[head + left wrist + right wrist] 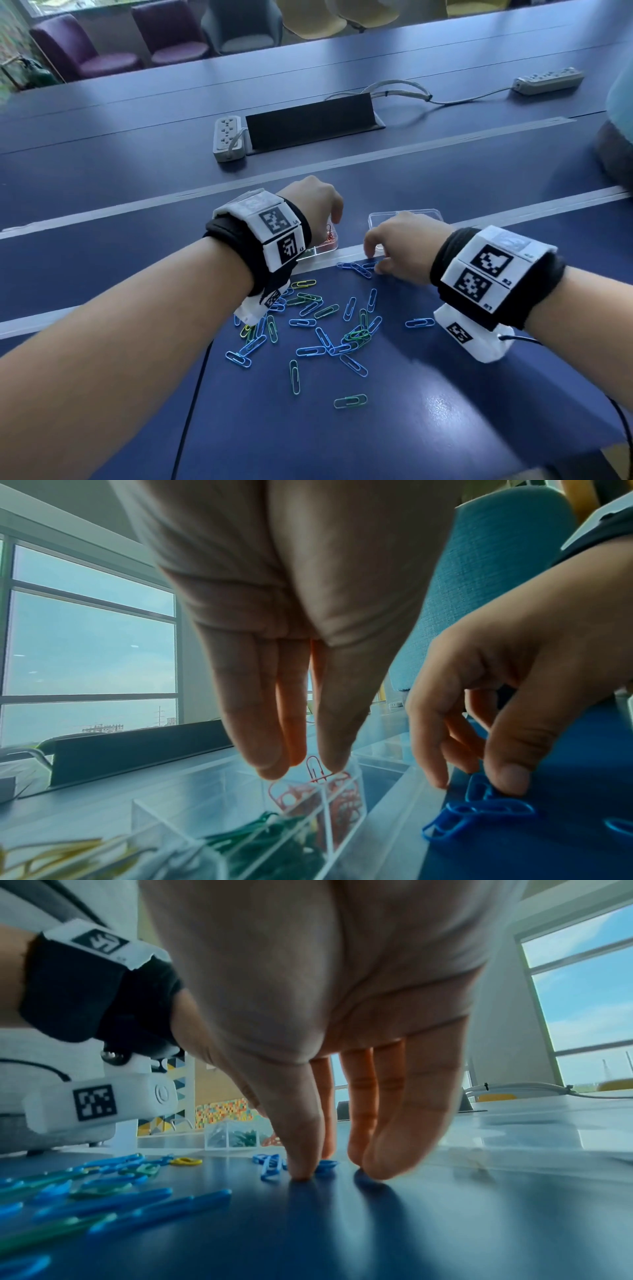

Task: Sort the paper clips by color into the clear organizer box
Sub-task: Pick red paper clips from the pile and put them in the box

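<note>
Left hand (pixel 291 615) above the clear organizer box (pixel 342 804), fingers pointing down and nearly together, with 1 red paper clip (pixel 316 771) at the tips over the compartment of red clips (pixel 342 794); whether the tips pinch it cannot be told. Green clips (pixel 267 840) fill the next compartment nearer the wrist, yellow clips (pixel 61 856) the one beyond. Right hand (pixel 342 1015) beside the box, thumb and fingertips (pixel 301 1173) set down on the table (pixel 445 428), slightly apart, closing on a small cluster of blue clips (pixel 270 1164). Loose clips (pixel 318 329), blue, green and yellow, lie scattered behind both wrists
</note>
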Tool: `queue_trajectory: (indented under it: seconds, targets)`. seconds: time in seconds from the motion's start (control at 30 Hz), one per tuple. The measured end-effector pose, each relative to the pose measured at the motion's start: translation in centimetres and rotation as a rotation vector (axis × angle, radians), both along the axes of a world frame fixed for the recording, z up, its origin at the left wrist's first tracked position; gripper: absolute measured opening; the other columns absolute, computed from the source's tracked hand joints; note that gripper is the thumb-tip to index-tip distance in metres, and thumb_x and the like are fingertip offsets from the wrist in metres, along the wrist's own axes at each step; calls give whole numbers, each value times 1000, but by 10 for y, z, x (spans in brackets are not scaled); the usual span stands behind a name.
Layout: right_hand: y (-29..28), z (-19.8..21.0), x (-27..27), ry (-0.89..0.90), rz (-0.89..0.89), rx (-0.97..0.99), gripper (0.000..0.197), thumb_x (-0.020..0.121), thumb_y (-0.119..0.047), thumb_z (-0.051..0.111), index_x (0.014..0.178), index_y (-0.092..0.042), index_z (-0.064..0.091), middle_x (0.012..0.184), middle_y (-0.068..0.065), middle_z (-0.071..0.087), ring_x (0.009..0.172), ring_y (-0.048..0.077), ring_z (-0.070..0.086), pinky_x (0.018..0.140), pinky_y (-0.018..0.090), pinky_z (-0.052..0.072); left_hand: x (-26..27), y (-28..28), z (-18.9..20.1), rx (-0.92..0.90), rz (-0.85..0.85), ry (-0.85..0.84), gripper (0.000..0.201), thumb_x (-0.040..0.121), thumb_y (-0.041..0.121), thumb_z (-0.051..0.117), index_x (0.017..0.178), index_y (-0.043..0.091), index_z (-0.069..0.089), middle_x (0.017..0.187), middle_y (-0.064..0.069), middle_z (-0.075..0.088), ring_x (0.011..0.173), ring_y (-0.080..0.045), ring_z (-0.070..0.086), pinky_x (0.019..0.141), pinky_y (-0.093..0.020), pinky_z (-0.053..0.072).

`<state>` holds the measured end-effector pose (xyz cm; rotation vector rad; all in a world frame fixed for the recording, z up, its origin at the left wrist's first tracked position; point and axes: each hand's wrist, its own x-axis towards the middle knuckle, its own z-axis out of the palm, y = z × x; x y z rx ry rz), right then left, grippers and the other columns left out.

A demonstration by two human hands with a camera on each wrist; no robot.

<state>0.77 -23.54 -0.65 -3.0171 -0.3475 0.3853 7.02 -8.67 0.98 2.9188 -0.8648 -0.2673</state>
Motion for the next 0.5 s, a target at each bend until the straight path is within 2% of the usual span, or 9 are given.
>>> queue_trajectory:
  seconds: [0.1,0.2,0.23,0.3,0.4,0.43,0.5]
  targets:
    - [4,0,3,-10,-4,-21,19,85,-23,61,101,-18,70,110,4,64,109,25,56,73,23,36,-2,2,1,-16,5,-7,23,79,15,61,100,20,69,99,-4,65,93,-27,62,84,-35,52]
    - [5,2,4,8,-22,-3,17,83,-18,58,92,-15,71,105,4,66,103,24,60,71,22,38,-7,3,2,-25,17,-4,8,76,22,63,83,27,65,78,6,55,87,-26,62,82,-39,54]
    - [5,3,3,19,-23,7,17,83,-17,57,92,-14,71,104,4,66,102,24,60,71,22,38,-9,3,2,-24,19,2,6,76,24,64,75,29,60,71,10,51,86,-25,62,81,-39,54]
    - [6,4,3,27,-21,27,20,83,-16,54,98,-15,67,106,4,65,103,24,58,74,23,39,-15,3,3,-24,-6,18,14,76,27,64,68,30,53,65,13,46,83,-23,61,79,-38,55]
    - [8,4,1,15,-27,65,32,84,-15,48,114,-19,58,112,3,63,108,24,55,86,28,40,-25,4,2,-9,-62,47,14,78,29,64,68,28,55,69,6,54,77,-20,57,77,-32,53]
    - [10,4,1,10,-25,63,34,85,-14,47,116,-20,59,113,3,63,110,23,54,88,28,40,-27,6,2,1,-73,59,14,79,30,64,68,27,56,70,5,55,75,-18,55,76,-30,53]
    - [12,3,2,17,-25,53,31,85,-12,46,110,-21,63,112,2,65,110,23,54,89,27,40,-31,12,2,43,-76,94,13,79,32,65,69,25,59,63,7,53,71,-16,52,72,-26,49]
